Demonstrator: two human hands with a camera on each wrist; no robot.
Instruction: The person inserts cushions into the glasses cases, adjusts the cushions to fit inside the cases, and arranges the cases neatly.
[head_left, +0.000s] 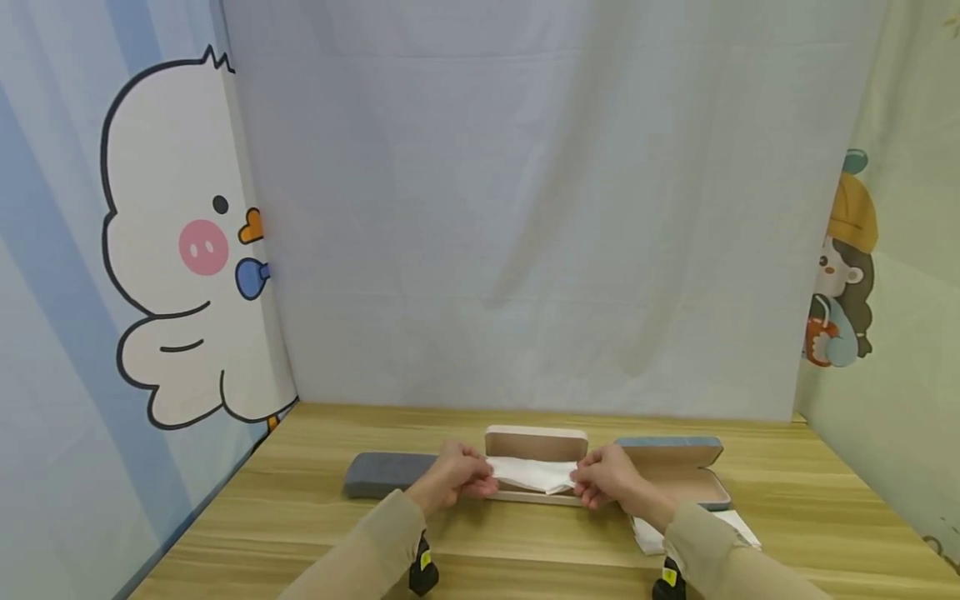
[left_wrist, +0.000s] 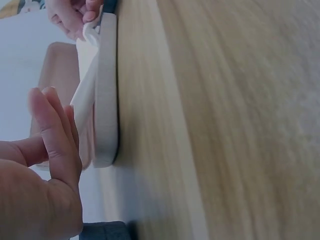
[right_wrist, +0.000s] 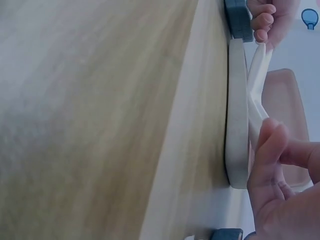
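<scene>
A folded white cloth or tissue (head_left: pixel 531 473) stretches between both hands over an open cream glasses case (head_left: pixel 536 440) whose lid stands up at the back. My left hand (head_left: pixel 455 476) pinches its left end between thumb and fingers. At the other end, my right hand (head_left: pixel 609 477) pinches the right corner. In the left wrist view, the cloth (left_wrist: pixel 86 92) slants over the case's front wall (left_wrist: pixel 106 95), sagging toward the pink-beige inside. The right wrist view shows the cloth (right_wrist: pixel 257 85) bent in the middle, along the case's rim.
A closed dark grey case (head_left: pixel 386 475) lies left, partly behind the left forearm. On the right stands an open blue case (head_left: pixel 675 450) with a beige lining. White folded sheets (head_left: pixel 738 527) lie in front of it, partly under the right forearm. A grey curtain (head_left: pixel 525 208) hangs behind the wooden table (head_left: pixel 525 537).
</scene>
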